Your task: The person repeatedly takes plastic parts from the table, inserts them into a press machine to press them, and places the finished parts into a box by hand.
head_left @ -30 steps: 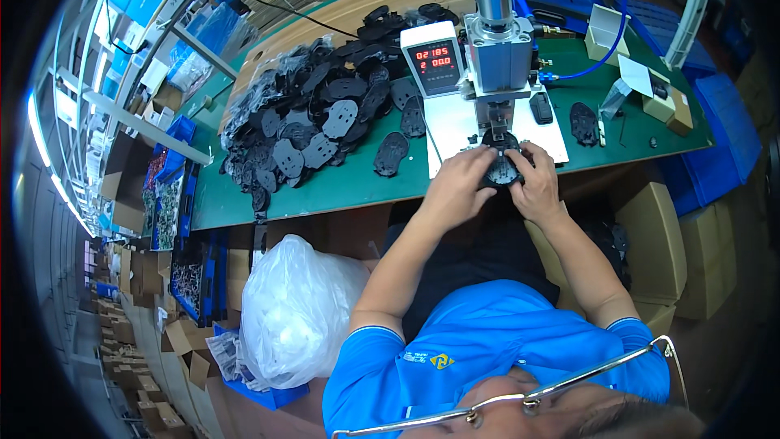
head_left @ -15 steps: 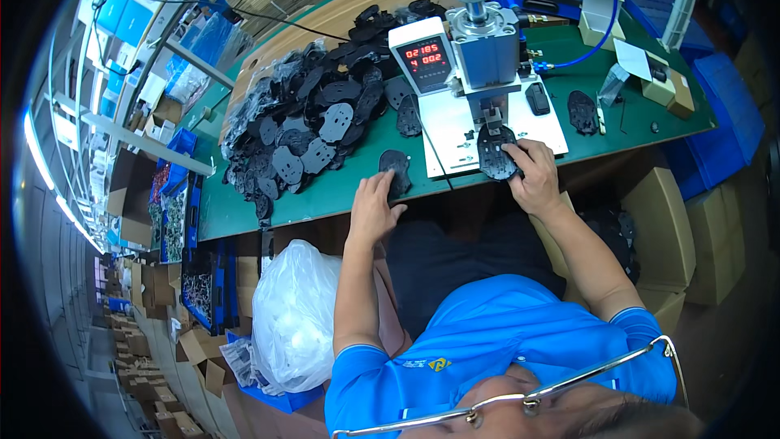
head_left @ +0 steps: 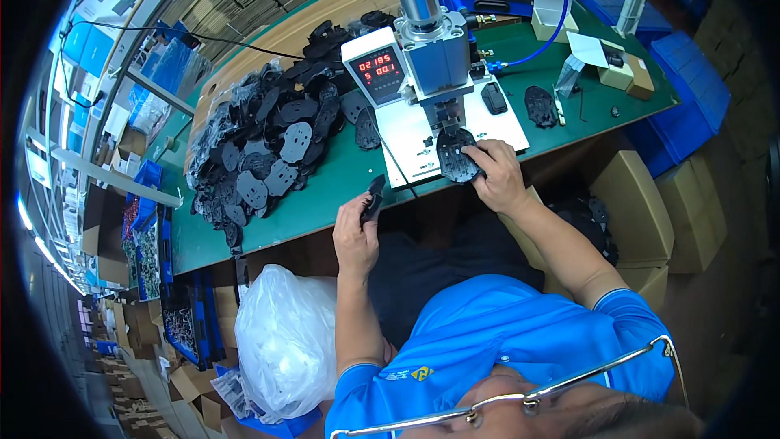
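My right hand [head_left: 497, 176] is closed on the right edge of a black oval plastic plate [head_left: 457, 161] with slots and holes. That plate lies at the front of a white machine base [head_left: 412, 169], its far end beneath the head of a bench press [head_left: 439, 61]. Left of the machine, my left hand [head_left: 355, 236] pinches a second black plate [head_left: 374, 197] between thumb and fingers. This one is tilted almost edge-on at the table's front edge. Another black plate [head_left: 367, 128] lies just left of the base, and a black rounded part [head_left: 493, 98] rests on its right side.
A large heap of black plates [head_left: 268, 134] covers the green table's left side. A display box [head_left: 378, 67] stands beside the press. A single plate [head_left: 539, 106] and small open boxes [head_left: 615, 73] are on the right. Below are cardboard boxes [head_left: 630, 203] and a white plastic bag [head_left: 284, 333].
My left hand has picked its plate up off the table, drawn it nearer and tipped it on edge. My right hand keeps its hold on the plate at the press. The whole view has shifted.
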A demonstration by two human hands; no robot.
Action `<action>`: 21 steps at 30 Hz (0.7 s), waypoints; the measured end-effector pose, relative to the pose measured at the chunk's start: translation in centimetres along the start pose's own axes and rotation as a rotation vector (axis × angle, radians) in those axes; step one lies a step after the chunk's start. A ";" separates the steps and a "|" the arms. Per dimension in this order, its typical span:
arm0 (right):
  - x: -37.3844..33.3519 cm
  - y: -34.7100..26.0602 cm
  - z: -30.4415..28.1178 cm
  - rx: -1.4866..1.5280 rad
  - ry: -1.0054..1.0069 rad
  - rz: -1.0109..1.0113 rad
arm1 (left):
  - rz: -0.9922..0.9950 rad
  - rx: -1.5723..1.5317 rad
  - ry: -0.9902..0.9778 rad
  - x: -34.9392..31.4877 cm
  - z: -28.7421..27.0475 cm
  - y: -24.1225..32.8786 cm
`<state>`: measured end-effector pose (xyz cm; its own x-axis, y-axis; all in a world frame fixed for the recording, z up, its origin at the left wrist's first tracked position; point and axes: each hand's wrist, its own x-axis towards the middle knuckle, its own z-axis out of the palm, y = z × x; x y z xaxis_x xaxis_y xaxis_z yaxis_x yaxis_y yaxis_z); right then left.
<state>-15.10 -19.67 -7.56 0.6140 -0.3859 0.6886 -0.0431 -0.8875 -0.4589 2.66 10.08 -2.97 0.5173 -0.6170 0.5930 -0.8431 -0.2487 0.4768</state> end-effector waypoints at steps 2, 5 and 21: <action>0.0 0.0 0.0 0.008 -0.002 0.000 | 0.025 -0.055 -0.032 0.3 0.1 0.5; 0.0 0.0 0.1 -0.001 -0.006 0.000 | 0.037 -0.099 -0.068 0.6 0.6 0.8; -1.9 -0.6 -8.4 0.099 0.094 0.093 | 0.397 -0.048 -0.149 5.3 8.1 6.5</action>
<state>-22.88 -20.57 -3.87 0.5342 -0.4909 0.6882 -0.0154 -0.8196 -0.5727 -1.24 -0.85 -1.99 0.1245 -0.7601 0.6378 -0.9629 0.0626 0.2625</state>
